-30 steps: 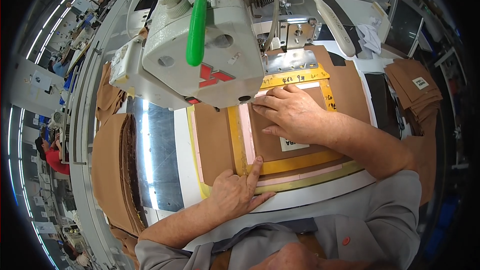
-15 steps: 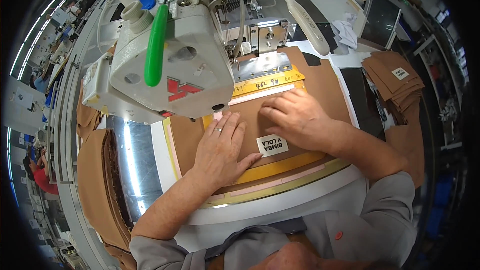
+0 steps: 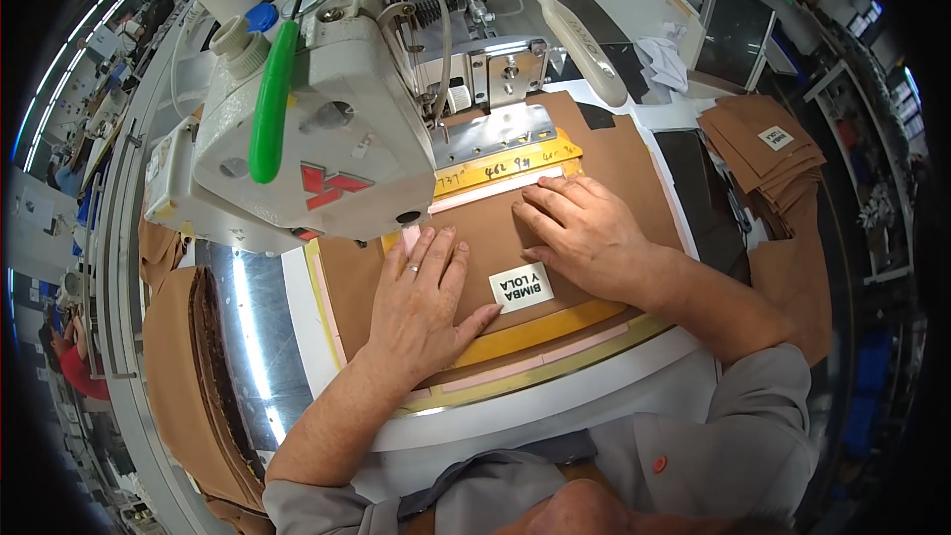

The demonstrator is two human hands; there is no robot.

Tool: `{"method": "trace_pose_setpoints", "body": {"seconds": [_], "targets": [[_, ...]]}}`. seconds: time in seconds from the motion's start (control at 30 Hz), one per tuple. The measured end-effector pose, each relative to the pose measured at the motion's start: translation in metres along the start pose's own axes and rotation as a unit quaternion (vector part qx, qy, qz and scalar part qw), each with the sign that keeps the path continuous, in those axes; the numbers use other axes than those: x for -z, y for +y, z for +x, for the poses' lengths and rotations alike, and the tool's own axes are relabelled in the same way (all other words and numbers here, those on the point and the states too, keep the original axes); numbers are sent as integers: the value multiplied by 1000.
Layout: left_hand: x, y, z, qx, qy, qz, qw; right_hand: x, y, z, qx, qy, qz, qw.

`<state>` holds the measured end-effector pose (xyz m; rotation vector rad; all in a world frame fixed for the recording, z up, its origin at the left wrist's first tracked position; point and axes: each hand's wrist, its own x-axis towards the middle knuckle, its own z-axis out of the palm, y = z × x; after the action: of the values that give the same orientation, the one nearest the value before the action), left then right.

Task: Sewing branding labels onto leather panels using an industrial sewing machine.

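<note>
A brown panel (image 3: 466, 287) with a pale printed label (image 3: 520, 287) lies in a yellow template frame (image 3: 540, 329) beneath a sewing machine (image 3: 317, 129). My left hand (image 3: 416, 302) rests flat on the panel's left part, fingers outstretched and thumb apart, next to a small pink strip (image 3: 410, 238). On the right, my right hand (image 3: 594, 238) lies on the panel with its fingers extended and slightly bent, holding nothing. Its fingertips are near a long pale strip (image 3: 495, 188) along a yellow bar with handwritten marks (image 3: 510, 168). A metal plate (image 3: 495, 136) sits just behind that bar.
Stacked brown pieces hang at the left (image 3: 183, 386), and more brown pieces (image 3: 763, 149) lie at the right. A green-handled tool (image 3: 272, 104) is on the machine head. A white wand-shaped fitting (image 3: 580, 50) hangs over the back. A dark screen (image 3: 733, 35) stands back right.
The whole view has shifted, so the scene sits slightly further left. My right hand's fingers, bunched before, are now spread flatter on the panel. My left hand stays flat on it.
</note>
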<state>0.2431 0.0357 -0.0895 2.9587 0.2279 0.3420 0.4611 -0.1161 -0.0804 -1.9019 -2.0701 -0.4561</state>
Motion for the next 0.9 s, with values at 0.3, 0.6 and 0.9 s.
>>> {"method": "trace_pose_setpoints", "body": {"seconds": [0.3,0.6,0.9], "targets": [[2,1,1,-14,13,17,1000,-7,-6,-8,-55,-77,-10,995],[1,-1,-3,15,-1,23,1000,-10,-21,-7,-64,-129,-88,986],[3,-4,2,5,-10,46,999,-6,-17,-6,-59,-109,-94,988]]}}
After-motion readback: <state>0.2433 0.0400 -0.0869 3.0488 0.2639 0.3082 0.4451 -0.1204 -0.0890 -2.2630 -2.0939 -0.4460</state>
